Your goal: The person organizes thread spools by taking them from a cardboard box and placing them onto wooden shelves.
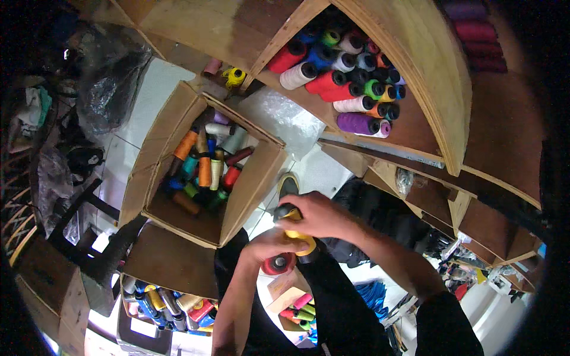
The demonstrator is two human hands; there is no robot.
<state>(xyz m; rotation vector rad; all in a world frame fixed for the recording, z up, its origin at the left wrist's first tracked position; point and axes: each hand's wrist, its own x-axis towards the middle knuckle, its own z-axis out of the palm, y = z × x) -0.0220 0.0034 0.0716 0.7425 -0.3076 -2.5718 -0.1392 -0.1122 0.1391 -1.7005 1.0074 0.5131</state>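
In front of my legs, both hands are closed around a yellow thread spool [304, 247] with dark ends. My right hand [317, 215] grips its upper part, and my left hand [268, 244] wraps its middle from the left. Just under the left hand is a red thread spool [275, 265], its end facing up; whether the left fingers also hold it I cannot tell. To the left of my hands stands an open cardboard box [252, 188] with several thread spools in orange, green, cream, red and blue lying loosely inside.
A wooden shelf [409, 148] at the upper right bears stacked thread spools [356, 89]. Clear plastic wrap [279, 118] lies between box and shelf. Lower left, a container of spools [172, 308]; between my legs, a small carton [285, 291]. Black bags [368, 219] sit right.
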